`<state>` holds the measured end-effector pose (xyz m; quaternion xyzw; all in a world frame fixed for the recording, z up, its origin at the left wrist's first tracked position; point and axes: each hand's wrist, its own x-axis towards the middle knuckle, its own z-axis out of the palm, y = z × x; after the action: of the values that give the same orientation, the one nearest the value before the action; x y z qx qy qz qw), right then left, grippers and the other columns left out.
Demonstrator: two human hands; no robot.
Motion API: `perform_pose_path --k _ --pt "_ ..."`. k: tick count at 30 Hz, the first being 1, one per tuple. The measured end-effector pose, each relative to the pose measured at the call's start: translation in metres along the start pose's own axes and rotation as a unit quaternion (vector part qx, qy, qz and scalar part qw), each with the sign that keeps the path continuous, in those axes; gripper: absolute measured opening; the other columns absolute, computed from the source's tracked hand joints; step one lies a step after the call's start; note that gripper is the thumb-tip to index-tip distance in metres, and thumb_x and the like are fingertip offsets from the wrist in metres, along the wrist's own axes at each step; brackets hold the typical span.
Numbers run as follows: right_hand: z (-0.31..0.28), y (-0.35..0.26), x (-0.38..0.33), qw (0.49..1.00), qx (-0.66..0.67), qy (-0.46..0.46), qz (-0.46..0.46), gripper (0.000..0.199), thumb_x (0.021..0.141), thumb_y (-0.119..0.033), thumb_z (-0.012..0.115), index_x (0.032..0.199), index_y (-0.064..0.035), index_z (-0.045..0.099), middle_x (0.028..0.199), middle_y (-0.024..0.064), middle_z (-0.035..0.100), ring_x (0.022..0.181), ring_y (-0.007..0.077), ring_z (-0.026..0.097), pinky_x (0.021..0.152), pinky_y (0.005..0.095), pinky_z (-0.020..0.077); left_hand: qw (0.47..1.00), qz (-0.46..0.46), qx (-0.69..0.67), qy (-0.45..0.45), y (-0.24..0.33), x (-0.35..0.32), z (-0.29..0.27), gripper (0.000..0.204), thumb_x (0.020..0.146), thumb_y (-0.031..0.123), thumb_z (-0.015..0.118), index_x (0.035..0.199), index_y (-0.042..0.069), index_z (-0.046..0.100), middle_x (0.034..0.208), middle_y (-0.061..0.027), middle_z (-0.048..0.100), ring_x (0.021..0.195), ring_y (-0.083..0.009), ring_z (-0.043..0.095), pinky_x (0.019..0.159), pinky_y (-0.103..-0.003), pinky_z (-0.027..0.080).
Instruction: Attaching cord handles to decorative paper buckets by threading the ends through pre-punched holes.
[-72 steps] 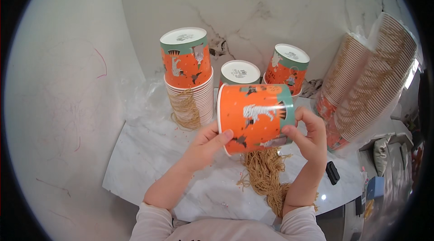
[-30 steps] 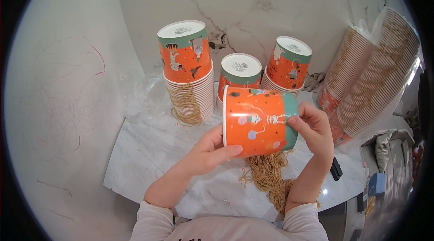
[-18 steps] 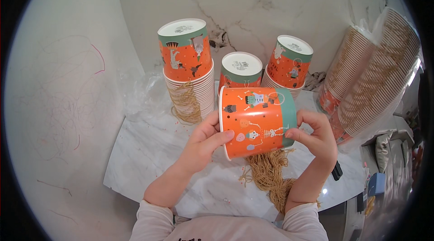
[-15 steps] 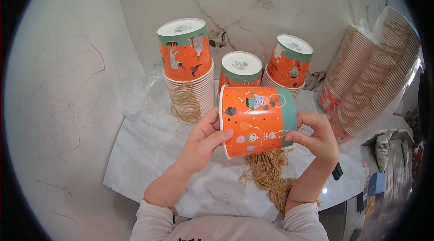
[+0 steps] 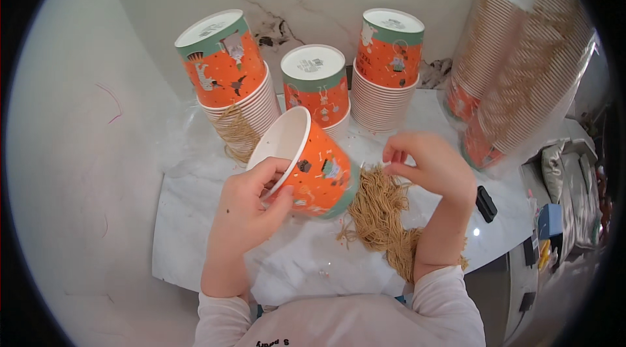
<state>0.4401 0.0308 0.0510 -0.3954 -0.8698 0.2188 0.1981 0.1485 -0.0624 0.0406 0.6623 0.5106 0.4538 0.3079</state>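
My left hand (image 5: 244,213) grips an orange paper bucket (image 5: 323,168) by its rim, thumb outside and fingers inside the mouth. The bucket is tilted, its white opening facing up and left, its green base toward the right. Small Halloween figures decorate its side. My right hand (image 5: 433,164) is off the bucket, fingers loosely curled with a gap to the thumb and nothing visible between them. Below it lies a bundle of tan string (image 5: 381,213), partly under my right forearm.
Upside-down bucket stacks stand behind: a left one (image 5: 225,60) with tan strings hanging on it, a low middle one (image 5: 316,86) and a right one (image 5: 388,60). Tall plastic-wrapped bucket stacks (image 5: 528,54) lean at right. A black object (image 5: 486,204) lies on the marble table (image 5: 287,269).
My right hand has let go of the bucket's base and moved up and away. My left hand has brought the bucket left and tipped its opening upward. The whole view has shifted.
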Motion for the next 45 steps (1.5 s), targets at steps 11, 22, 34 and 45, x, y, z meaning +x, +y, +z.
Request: perform_pose_path --k 11,22,34,45 --pt "0.065 0.074 0.062 0.981 -0.078 -0.128 0.120 0.015 0.074 -0.014 0.080 0.088 -0.0081 0.077 0.084 0.0116 0.074 0.080 0.0267 0.071 0.071 0.0391 0.0552 0.966 0.046 0.255 -0.009 -0.008 0.003 0.005 0.025 0.083 0.004 0.062 0.108 0.002 0.068 0.087 -0.0175 0.070 0.075 -0.0332 0.069 0.068 -0.035 0.053" --pt "0.082 0.082 0.076 0.929 -0.183 -0.255 0.196 0.034 0.065 -0.032 0.089 0.087 -0.0087 0.079 0.084 0.0098 0.076 0.081 0.0269 0.072 0.072 0.0402 0.0566 0.954 0.056 0.292 -0.039 -0.013 0.003 0.006 0.025 0.085 0.006 0.061 0.109 0.003 0.066 0.092 -0.0173 0.071 0.080 -0.0370 0.068 0.070 -0.046 0.053" --pt "0.063 0.097 0.069 0.977 -0.023 -0.187 0.097 0.020 0.073 -0.022 0.082 0.084 -0.0068 0.077 0.079 0.0096 0.074 0.073 0.0229 0.071 0.066 0.0369 0.0537 0.927 0.046 0.328 -0.175 -0.012 0.003 0.021 0.028 0.085 0.008 0.066 0.113 0.005 0.066 0.095 -0.0163 0.072 0.085 -0.0371 0.068 0.073 -0.045 0.053" --pt "0.022 0.033 0.046 0.981 0.119 -0.143 -0.054 0.014 0.087 -0.015 0.073 0.087 -0.0021 0.067 0.079 0.0052 0.067 0.071 0.0152 0.064 0.063 0.0306 0.0501 0.928 0.083 0.319 -0.175 -0.016 0.001 0.022 0.034 0.090 0.021 0.070 0.116 0.002 0.059 0.096 -0.0151 0.067 0.083 -0.0365 0.068 0.066 -0.047 0.051"
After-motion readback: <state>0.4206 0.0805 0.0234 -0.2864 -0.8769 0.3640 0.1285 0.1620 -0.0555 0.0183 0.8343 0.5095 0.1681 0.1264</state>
